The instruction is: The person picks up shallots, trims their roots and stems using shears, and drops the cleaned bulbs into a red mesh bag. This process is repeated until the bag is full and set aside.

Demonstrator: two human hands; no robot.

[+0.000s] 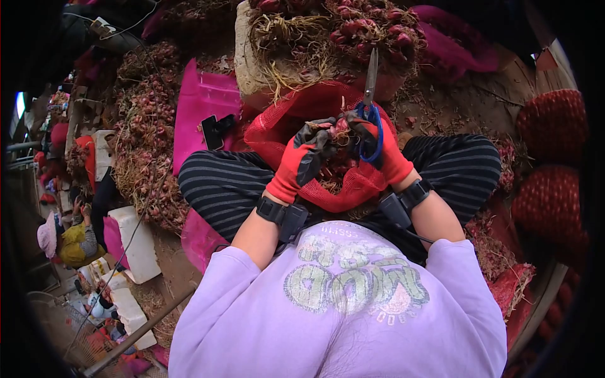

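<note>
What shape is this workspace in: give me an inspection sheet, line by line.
Surface: brown ground strewn with dry scraps.
Job's things: reddish bulbs held over a red mesh bag; blue-handled scissors.
Clutter: pink sheet and black device, left.
Grips: gloved left grip pinches the bulbs; gloved right grip holds the scissors, blades pointing away.
Cables: long thin cable at left.
Surroundings: another person far left; full red sacks at right.

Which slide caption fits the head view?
Red-and-black-gloved hands hold small reddish bulbs and blue-handled metal scissors over an open red mesh bag.
</note>
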